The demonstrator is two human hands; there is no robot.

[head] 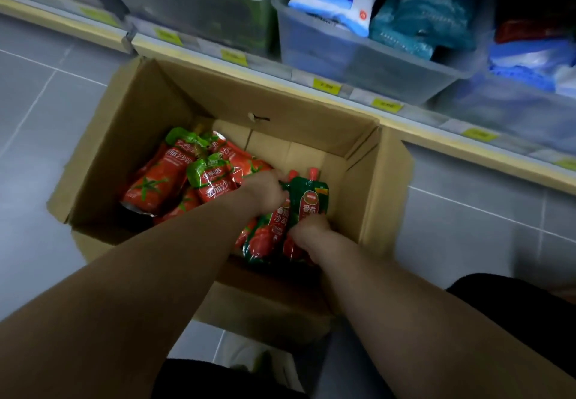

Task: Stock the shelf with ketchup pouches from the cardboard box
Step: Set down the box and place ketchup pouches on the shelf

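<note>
Pouches (pixel 308 201): bunch in box (pixel 218 96), right side
Left hand (pixel 266 190): gripping their tops
Right hand (pixel 311 230): gripping their lower halves

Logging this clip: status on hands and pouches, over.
Hands: left hand and right hand grip green-and-red ketchup pouches inside brown cardboard box. Loose red pouch pile beside, left. Nothing blocking the lift.

Dim bluish light leaves the open brown cardboard box (pixel 146 124) shadowed inside, with faint glints on the glossy red ketchup pouches (pixel 156 180) and soft, bowed frame edges.
</note>
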